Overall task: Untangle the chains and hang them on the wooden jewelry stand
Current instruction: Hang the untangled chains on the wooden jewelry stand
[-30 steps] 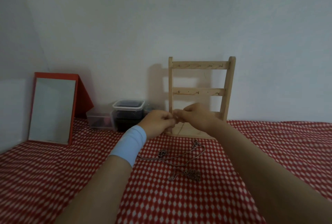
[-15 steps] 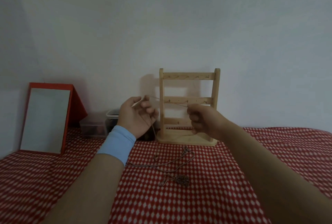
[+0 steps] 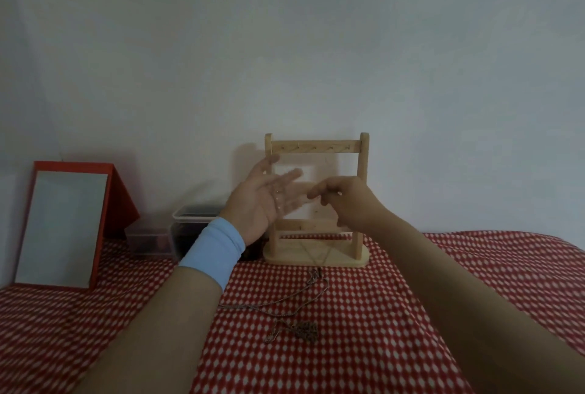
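Observation:
The wooden jewelry stand [image 3: 361,203] is upright against the wall, and its hooks look bare. My left hand [image 3: 264,200] is raised in front of its left post, palm up and fingers spread and blurred, with a thin chain [image 3: 329,254] glinting across the palm. My right hand [image 3: 345,200] is just right of it before the middle bar, its fingers curled and pinching that chain. The chain droops in a V to the stand's base. More tangled chains [image 3: 285,303] with a dark pendant [image 3: 305,330] lie on the red checked cloth [image 3: 364,314] below my hands.
A red-framed mirror [image 3: 63,229] leans on the wall at the left. Two plastic containers [image 3: 196,219] sit between the mirror and the stand. The white wall is close behind the stand.
Both hands have lifted from near the stand's base to its middle bar. My left hand went from a pinch to spread fingers. The chain now hangs between the hands.

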Tool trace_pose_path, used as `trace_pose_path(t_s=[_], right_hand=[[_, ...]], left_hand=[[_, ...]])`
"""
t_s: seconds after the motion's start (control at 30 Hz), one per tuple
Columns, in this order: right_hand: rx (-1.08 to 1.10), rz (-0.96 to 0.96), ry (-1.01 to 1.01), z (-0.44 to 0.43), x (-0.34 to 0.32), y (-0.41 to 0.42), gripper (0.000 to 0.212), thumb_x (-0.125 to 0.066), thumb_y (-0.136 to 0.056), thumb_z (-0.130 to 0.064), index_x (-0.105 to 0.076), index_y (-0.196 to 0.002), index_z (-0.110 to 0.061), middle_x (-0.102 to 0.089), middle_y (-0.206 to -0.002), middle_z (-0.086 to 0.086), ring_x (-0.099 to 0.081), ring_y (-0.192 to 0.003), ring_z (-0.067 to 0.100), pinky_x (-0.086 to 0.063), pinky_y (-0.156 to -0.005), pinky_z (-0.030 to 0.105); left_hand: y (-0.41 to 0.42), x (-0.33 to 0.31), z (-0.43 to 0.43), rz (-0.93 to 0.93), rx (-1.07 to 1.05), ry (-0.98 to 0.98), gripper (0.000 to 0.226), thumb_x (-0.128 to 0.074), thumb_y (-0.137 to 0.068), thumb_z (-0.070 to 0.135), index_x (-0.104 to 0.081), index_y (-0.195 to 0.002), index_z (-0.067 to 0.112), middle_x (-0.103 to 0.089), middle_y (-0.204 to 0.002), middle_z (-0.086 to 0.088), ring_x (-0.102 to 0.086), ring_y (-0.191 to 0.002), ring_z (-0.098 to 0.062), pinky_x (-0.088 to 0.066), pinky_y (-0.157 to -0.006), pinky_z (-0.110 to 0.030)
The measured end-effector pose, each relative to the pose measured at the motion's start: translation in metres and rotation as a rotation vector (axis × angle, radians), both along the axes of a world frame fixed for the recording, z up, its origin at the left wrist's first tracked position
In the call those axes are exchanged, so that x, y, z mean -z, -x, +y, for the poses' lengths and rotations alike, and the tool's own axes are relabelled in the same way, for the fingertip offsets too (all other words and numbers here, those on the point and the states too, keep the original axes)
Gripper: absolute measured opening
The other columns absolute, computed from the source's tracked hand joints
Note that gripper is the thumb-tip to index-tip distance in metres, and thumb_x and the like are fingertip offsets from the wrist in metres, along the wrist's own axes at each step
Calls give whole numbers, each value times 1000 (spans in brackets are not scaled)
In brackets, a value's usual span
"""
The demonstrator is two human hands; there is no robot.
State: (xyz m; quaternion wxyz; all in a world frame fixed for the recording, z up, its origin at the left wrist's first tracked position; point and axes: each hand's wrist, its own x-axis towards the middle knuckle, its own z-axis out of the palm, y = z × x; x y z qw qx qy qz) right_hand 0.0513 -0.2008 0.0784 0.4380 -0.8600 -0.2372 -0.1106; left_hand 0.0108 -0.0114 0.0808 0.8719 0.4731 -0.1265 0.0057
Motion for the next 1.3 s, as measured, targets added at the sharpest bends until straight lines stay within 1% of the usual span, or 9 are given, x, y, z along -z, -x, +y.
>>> trace_pose_path(t_s=[0.13, 0.33, 0.4, 0.57, 0.73, 0.87, 1.0, 1.2, 1.3], right_hand=[[64, -113, -93, 4, -13, -6, 12, -58, -101, -18, -61, -107, -28, -64, -98, -8, -64, -83, 13, -44, -60, 20], [-112, 175, -301, -6, -24, -9, 38, -68, -96, -19, -55, -132, -18, -70, -91, -5, -53, -50, 9, -49, -49, 28], [-171, 258, -365, -16, -27, -11, 30, -67, -96, -13, -62, -126, -14, -67, -67, -8, -44, -46, 12, -49, -50, 29], [-197, 394, -308, -38, -32, -15, 18, -67, -97, -22, -73, -99, -6, -62, -72, -2, -38, -50, 10, -42, -53, 27], [-325, 534, -456, -47, -39, -17, 36, -46, -99, -25, -43, -64, -19, -53, -68, 2, -33, -52, 17, -41, -59, 33], [-318, 573, -645, -53, -41, -26, 39, -48, -97, -25, -49, -58, -22, -55, -70, 1, -33, -51, 17, -41, -59, 33], [-277, 565, -732, -57, -42, -33, 24, -47, -97, -23, -49, -74, -18, -45, -68, -3, -27, -51, 15, -40, -55, 30], [-44, 361, -749, -53, -46, -49, 27, -62, -101, -22, -69, -107, 4, -52, -71, 3, -38, -47, 13, -51, -52, 30], [142, 204, -691, -49, -50, -52, 25, -72, -95, -23, -75, -93, 2, -63, -73, 8, -47, -39, 10, -55, -52, 28]], left_hand=[[-3, -4, -22, -44, 35, -455, 47, -53, -98, 13, -39, -136, 38, -69, -117, -16, -69, -95, -37, -48, -75, -36], [-17, -17, -35, -139, 72, -715, 42, -53, -97, 8, -48, -135, 25, -51, -69, -3, -48, -62, -17, -40, -64, -30], [-20, -24, -36, -142, 84, -717, 35, -51, -98, 8, -53, -130, 20, -40, -62, 0, -43, -59, -15, -40, -64, -28], [-28, -39, -30, -122, 5, -688, 20, -59, -95, 8, -67, -110, 17, -41, -52, 5, -49, -59, -16, -50, -72, -28], [-36, -43, -28, -179, -61, -943, 21, -67, -89, 8, -70, -110, 12, -64, -68, -10, -65, -73, -21, -56, -87, -34], [-42, -48, -32, -87, -108, -760, 10, -63, -93, 11, -71, -97, 8, -47, -51, 0, -63, -70, -24, -55, -89, -36], [-48, -53, -46, 0, -113, -489, 12, -56, -98, 16, -65, -93, 9, -68, -72, -1, -70, -77, -24, -52, -94, -42], [-62, -59, -69, -13, -452, -506, 21, -59, -97, 16, -69, -97, -2, -75, -78, -6, -74, -68, -23, -62, -75, -34], [-66, -62, -74, -30, -638, -621, 24, -60, -95, 15, -72, -87, -3, -73, -68, -3, -65, -45, -13, -56, -51, -19]])
